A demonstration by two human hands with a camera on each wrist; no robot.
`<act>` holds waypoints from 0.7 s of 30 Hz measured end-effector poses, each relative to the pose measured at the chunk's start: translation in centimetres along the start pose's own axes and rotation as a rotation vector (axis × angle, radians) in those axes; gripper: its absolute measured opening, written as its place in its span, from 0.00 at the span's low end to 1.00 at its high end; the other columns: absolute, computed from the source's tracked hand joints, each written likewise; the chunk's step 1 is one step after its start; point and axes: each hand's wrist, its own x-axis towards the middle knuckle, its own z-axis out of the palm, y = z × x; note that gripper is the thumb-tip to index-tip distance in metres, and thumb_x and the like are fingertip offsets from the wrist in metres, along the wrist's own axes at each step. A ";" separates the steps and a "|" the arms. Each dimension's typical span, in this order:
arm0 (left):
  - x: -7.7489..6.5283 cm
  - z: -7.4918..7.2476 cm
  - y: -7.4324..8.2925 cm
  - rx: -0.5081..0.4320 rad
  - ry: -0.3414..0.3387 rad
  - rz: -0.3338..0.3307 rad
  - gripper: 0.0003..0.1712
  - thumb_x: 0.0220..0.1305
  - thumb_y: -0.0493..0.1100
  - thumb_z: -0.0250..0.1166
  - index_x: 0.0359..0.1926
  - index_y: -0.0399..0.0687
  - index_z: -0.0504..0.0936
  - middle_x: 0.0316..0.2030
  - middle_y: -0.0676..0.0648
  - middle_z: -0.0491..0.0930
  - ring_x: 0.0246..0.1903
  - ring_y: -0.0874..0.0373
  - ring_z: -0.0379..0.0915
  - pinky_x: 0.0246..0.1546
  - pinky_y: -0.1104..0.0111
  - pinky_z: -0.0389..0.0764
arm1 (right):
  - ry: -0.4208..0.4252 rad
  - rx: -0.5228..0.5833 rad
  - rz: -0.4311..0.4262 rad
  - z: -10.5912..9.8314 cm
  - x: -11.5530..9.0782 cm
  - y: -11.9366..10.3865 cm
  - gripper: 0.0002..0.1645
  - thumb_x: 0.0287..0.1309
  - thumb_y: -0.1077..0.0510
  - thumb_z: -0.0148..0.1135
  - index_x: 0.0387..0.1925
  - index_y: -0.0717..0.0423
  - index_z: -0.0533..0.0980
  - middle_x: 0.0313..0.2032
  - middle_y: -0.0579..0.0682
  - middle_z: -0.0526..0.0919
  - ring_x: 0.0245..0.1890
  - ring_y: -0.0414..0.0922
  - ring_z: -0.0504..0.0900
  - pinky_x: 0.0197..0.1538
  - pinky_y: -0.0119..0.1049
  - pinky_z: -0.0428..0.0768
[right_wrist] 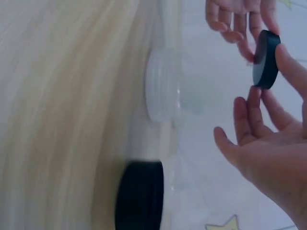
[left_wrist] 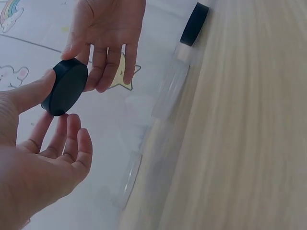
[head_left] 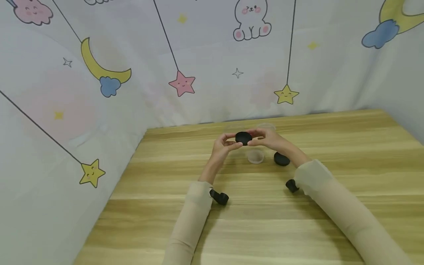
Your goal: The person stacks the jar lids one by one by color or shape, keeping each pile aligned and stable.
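Both hands hold one round, shallow black lid (head_left: 243, 138) above the far half of the table. My left hand (head_left: 221, 148) pinches its left side, thumb on one side and fingertips on the other. From the opposite side my right hand (head_left: 269, 140) grips the same lid between thumb and fingers. In the left wrist view the lid (left_wrist: 67, 87) is tilted, its flat face turned partly to the camera. Below the hands stands a clear round container (head_left: 255, 156). A second black lid (head_left: 282, 158) lies on the table under the right forearm.
More clear round containers, including one (head_left: 267, 126) behind the right hand, stand near the table's back edge. A patterned white curtain (head_left: 212, 55) hangs behind the wooden table (head_left: 251, 232). Black wrist-worn devices are at the left cuff (head_left: 198, 191) and right cuff (head_left: 313, 176).
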 end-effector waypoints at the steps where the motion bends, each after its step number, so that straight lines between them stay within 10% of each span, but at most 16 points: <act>1: 0.0 0.5 0.2 0.000 -0.010 0.011 0.25 0.59 0.32 0.68 0.57 0.36 0.74 0.55 0.42 0.75 0.37 0.65 0.74 0.50 0.66 0.78 | 0.002 -0.004 -0.004 -0.4 -0.4 -0.1 0.35 0.63 0.53 0.63 0.68 0.58 0.66 0.63 0.61 0.71 0.64 0.58 0.69 0.68 0.59 0.65; 11: 0.7 5.9 1.0 0.006 -0.145 0.026 0.29 0.59 0.33 0.68 0.61 0.39 0.71 0.60 0.41 0.73 0.40 0.65 0.75 0.48 0.69 0.79 | 0.027 -0.060 0.035 -4.9 -5.2 0.7 0.34 0.65 0.50 0.61 0.69 0.55 0.65 0.63 0.59 0.72 0.64 0.56 0.70 0.64 0.57 0.70; 21: 1.4 9.8 -0.6 0.124 -0.219 0.008 0.32 0.57 0.36 0.71 0.63 0.46 0.76 0.59 0.46 0.76 0.41 0.63 0.73 0.41 0.73 0.79 | 0.029 -0.106 0.097 -7.3 -8.0 2.8 0.33 0.64 0.51 0.63 0.67 0.57 0.67 0.60 0.59 0.76 0.51 0.32 0.76 0.53 0.31 0.76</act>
